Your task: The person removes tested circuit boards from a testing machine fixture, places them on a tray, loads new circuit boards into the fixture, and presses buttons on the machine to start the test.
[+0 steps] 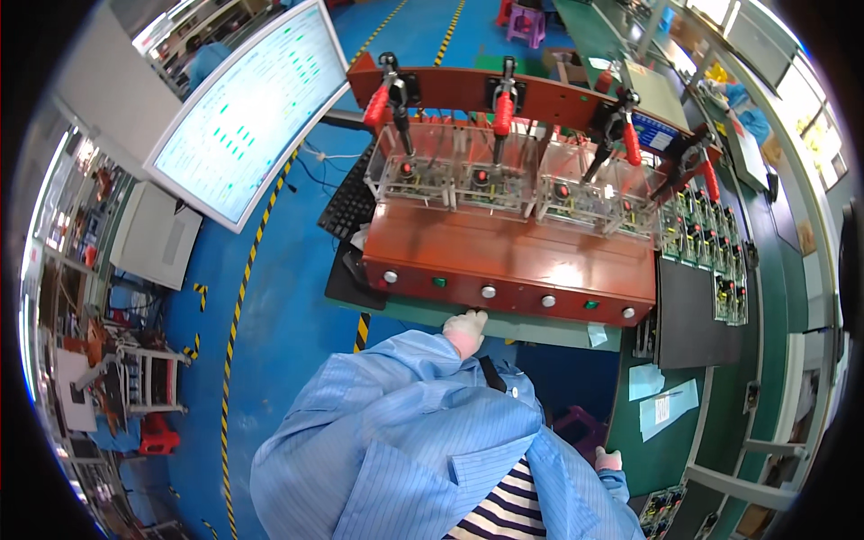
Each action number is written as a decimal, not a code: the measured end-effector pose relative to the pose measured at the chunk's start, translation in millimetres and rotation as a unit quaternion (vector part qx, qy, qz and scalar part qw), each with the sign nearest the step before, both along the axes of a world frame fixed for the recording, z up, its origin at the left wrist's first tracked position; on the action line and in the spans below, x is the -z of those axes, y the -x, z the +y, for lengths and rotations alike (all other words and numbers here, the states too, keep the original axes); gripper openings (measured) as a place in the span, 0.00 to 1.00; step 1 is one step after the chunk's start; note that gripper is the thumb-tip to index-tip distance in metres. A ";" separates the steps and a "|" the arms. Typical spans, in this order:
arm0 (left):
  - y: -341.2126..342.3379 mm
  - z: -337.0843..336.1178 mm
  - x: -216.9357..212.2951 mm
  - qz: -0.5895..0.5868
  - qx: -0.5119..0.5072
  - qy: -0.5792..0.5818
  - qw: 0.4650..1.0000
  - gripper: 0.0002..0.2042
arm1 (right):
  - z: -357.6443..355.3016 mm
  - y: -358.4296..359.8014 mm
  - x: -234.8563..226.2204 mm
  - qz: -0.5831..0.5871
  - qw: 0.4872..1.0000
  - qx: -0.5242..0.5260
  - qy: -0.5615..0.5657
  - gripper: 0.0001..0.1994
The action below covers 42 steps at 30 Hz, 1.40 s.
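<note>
My left hand [465,333], in a pale glove, rests at the bench's front edge, just below the red test fixture [504,256]. Its fingers lie loosely out and nothing shows in them. Four toggle clamps with red handles stand along the fixture's back; one is the clamp [504,108]. Under them, clear plastic covers [490,171] sit over green circuit boards. Round silver buttons [488,292] line the fixture's front. Low on the right, my right hand [608,461], also gloved, is by the edge of the green bench; its fingers are too small to make out.
A monitor [252,112] and a black keyboard [346,202] stand left of the fixture. To its right are several circuit boards [711,234], a dark mat [693,315] and light blue sheets [669,409]. A purple stool [580,430] is beneath the bench. Co-workers are farther off.
</note>
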<state>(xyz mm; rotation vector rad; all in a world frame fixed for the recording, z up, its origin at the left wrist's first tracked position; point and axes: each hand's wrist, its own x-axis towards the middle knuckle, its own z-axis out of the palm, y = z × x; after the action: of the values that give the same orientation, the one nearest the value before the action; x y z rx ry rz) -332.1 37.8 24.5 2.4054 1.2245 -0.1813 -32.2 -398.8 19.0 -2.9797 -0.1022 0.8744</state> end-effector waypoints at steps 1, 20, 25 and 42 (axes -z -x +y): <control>0.2 0.1 -0.2 -0.002 0.000 0.003 1.000 0.19 | 1.5 0.0 -1.1 0.009 1.000 -0.002 0.000 0.31; 2.2 -0.6 0.8 0.003 0.007 -0.012 1.000 0.19 | -15.0 -20.9 20.4 0.105 0.980 0.151 -0.079 0.30; 2.3 0.8 2.0 -0.002 0.012 -0.011 1.000 0.20 | -22.7 -33.5 38.2 0.132 0.978 0.148 -0.070 0.28; 3.9 2.0 1.8 -0.014 0.010 0.020 1.000 0.21 | -7.2 -22.0 11.7 0.095 0.989 0.085 -0.074 0.29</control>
<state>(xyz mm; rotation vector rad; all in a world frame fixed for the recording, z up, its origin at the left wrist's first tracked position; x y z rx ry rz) -336.0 39.7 22.7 2.3795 1.1728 -0.1753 -10.2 -406.0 7.3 -2.7058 0.0869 1.0714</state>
